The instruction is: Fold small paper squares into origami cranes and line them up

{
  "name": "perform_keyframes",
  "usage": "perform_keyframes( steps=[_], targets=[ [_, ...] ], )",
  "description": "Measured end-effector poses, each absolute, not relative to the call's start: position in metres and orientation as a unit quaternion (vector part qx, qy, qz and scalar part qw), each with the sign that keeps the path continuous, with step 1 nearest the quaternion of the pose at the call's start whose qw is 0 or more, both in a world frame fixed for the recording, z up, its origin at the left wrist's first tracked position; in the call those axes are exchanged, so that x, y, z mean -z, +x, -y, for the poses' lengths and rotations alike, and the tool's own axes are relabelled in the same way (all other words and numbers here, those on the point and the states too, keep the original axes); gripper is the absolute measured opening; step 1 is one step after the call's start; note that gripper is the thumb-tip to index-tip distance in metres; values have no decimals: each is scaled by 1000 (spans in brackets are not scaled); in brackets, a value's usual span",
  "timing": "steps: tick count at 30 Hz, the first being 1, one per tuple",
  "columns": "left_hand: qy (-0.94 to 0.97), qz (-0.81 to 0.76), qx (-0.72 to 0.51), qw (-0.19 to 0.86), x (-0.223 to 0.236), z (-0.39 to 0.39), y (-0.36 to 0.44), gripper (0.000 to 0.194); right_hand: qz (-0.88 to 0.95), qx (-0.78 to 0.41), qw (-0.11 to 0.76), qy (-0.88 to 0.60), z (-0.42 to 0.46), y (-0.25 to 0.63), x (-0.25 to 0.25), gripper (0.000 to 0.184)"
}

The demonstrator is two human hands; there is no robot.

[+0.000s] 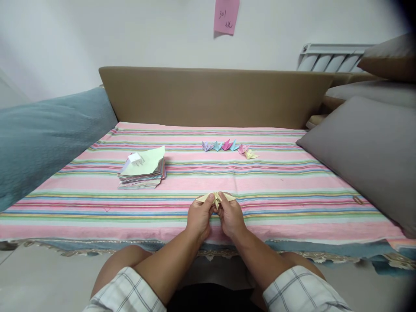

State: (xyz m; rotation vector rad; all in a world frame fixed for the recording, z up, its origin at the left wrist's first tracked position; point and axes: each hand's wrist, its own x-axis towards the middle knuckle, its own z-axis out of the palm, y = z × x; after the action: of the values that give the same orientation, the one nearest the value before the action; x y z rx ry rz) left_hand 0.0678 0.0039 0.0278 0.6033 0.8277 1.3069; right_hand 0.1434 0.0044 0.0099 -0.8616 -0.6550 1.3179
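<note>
Pinching a pale yellow folded paper (216, 199) from both sides, our left hand (198, 217) and right hand (233, 217) hold it to the right of the paper stack (143, 180) and nearer us; a white block (135, 158) rests atop that stack; we see colourful folded pieces (226, 145) lined up to the stack's right, slightly farther away.

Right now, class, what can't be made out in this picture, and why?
All in the head view:
Cream folded paper, gripped parts: covered by the left hand and right hand.
Pink note, top: cut off by the upper edge.
Radiator, right end: behind the upper grey cushion.
White block, any markings: too small.
</note>
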Motion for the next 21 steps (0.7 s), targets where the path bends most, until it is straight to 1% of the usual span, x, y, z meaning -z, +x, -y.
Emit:
perform_keyframes(
  steps=[4, 7, 12, 17, 21],
  targets=[
    [291, -362, -590, 660, -27, -1, 73, 34, 337, -503, 666, -436, -4, 142, -8, 35],
    [331, -382, -601, 619, -28, 1, 74, 36, 377, -460, 658, -461, -1, 140, -8, 37],
    [474, -424, -572, 517, -28, 1, 69, 38, 399, -459, 644, -464, 1, 142, -9, 37],
    [495, -438, -562, 497, -30, 0, 64, 33, 471, -429, 609, -472, 0, 149, -14, 35],
    [508, -460, -559, 466, -32, -2, 62, 36, 506, -391, 607, -472, 0, 151, -17, 37]
  ],
)
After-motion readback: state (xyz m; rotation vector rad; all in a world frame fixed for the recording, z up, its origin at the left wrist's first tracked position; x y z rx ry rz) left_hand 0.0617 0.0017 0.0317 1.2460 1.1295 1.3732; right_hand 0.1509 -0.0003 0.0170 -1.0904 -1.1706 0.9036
